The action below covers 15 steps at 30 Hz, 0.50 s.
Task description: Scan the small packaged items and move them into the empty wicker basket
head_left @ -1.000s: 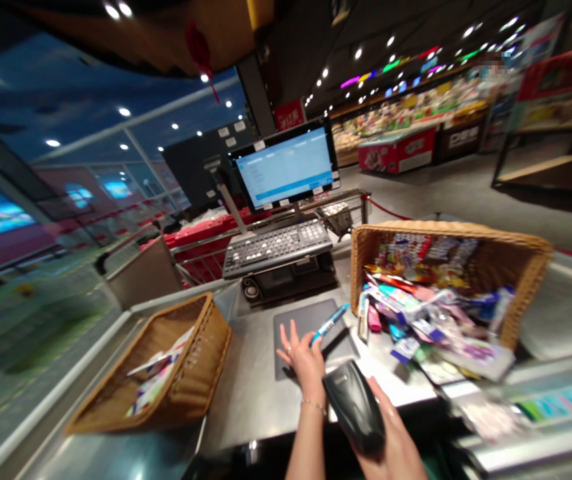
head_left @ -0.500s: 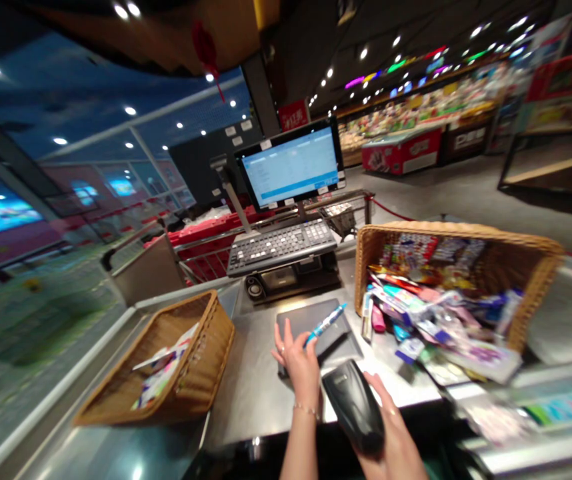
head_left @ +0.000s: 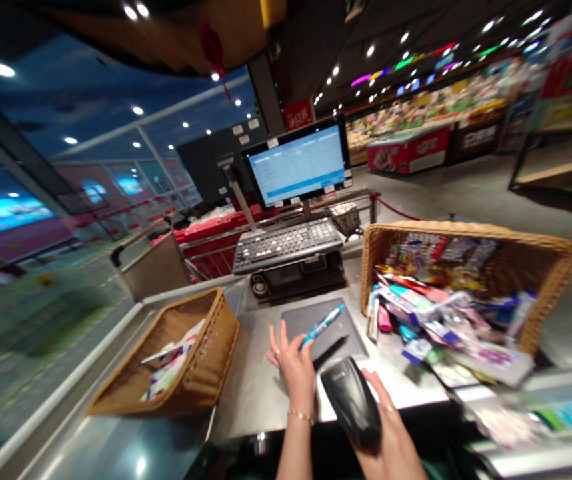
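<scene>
Steadily, the left hand (head_left: 290, 370) pinches a blue pen (head_left: 323, 325) over a dark pad (head_left: 346, 340), while the right hand (head_left: 391, 433) closes around a black handheld scanner (head_left: 351, 403).

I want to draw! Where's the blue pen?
In the head view, the blue pen sits in the left hand, above the dark grey pad, just left of the big wicker basket.

Bright ceiling spotlights (head_left: 370, 50), blurred, warped edges
</scene>
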Available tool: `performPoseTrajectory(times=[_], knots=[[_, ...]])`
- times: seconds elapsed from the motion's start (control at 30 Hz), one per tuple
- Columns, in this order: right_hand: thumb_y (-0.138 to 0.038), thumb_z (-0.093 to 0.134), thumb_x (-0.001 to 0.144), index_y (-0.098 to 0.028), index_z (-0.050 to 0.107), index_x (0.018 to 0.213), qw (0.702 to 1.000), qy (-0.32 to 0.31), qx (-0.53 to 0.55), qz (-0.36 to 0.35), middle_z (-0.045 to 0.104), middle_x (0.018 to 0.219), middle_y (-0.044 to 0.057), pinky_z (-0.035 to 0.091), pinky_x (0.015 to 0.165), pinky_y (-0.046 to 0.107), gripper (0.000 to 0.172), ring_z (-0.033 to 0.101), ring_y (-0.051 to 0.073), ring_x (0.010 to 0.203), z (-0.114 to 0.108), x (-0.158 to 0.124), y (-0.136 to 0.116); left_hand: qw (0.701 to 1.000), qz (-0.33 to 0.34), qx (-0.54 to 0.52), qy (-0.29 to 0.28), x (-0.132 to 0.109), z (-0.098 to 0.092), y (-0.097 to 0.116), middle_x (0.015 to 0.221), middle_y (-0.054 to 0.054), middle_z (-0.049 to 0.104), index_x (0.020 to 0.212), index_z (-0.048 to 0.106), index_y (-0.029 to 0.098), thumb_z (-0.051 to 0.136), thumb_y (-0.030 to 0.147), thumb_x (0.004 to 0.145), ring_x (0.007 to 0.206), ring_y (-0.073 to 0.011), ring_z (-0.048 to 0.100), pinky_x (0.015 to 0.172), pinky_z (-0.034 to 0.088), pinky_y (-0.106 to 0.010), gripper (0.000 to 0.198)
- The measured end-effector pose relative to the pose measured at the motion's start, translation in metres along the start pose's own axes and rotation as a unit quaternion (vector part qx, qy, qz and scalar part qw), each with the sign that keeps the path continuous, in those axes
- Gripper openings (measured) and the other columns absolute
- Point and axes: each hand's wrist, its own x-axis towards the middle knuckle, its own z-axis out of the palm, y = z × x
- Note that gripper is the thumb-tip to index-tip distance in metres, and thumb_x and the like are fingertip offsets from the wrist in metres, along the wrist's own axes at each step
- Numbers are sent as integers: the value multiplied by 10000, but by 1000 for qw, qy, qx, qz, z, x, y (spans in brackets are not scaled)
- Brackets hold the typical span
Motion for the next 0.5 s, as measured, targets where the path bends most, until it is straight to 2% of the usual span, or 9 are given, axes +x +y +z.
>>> performPoseTrajectory(times=[0.07,0.33,0.5], knots=[[-246,503,856,-101,554,1247,999,-24,-11,-19,485,1408,233,506,1001,475,419,438,368,1344,-3,1,1,1000,-2,-2,3,0,-2,-2,1440,-23,500,814,743,288,582,210,832,1442,-296,239,1121,158,-663,180],[-236,414,855,-98,528,1257,998,34,42,24,492,1394,211,461,1038,505,440,405,358,1368,10,-1,-12,1000,6,-10,25,1,-9,-14,1431,-57,507,817,750,266,590,204,825,1433,-316,247,1103,159,-688,171],[-259,426,860,-117,520,1258,998,32,46,23,500,1390,203,457,1039,517,432,398,363,1371,14,-2,-18,999,5,-16,36,1,-13,-22,1424,-60,514,814,750,261,588,200,826,1429,-321,250,1101,140,-694,173]])
